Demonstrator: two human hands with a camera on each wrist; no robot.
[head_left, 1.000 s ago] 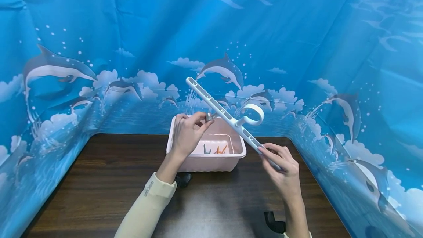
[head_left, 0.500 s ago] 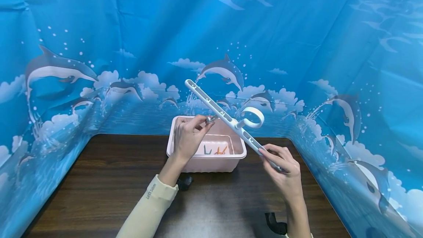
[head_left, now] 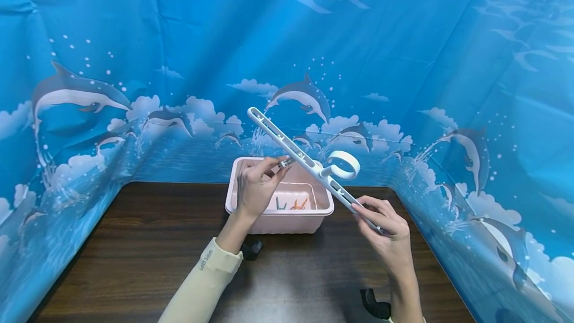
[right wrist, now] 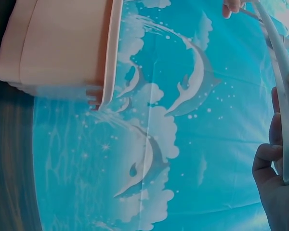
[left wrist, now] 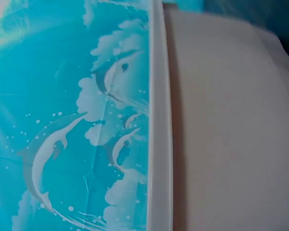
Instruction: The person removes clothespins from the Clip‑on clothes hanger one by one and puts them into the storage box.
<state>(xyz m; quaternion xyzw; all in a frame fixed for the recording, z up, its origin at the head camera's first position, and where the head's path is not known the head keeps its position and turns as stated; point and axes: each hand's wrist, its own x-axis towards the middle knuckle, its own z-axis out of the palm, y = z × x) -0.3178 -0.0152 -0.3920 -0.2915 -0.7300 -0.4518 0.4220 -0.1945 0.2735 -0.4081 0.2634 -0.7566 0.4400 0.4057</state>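
My right hand point(head_left: 385, 233) grips the lower right end of a white plastic bar point(head_left: 305, 161), which slants up to the left. The bar has slots along its length and a ring point(head_left: 357, 166) jutting from its middle, like a clip hanger's frame. Between thumb and fingers my left hand point(head_left: 255, 188) pinches a small grey piece point(head_left: 284, 163) right at the bar's edge; its exact kind I cannot tell. In the right wrist view the fingers curl behind the bar point(right wrist: 282, 86). The left wrist view shows mostly the tub's side, not the held piece.
Under both hands stands a pale pink tub point(head_left: 282, 223), with small orange clips point(head_left: 299, 205) and a teal clip point(head_left: 281, 204) inside. It sits on a dark wooden table point(head_left: 157, 243). A blue dolphin-print curtain point(head_left: 215, 64) surrounds the back and sides.
The bar's upper end has shifted slightly left and down, and the ring has tipped lower. My left hand keeps pinching the small grey piece at nearly the same spot.
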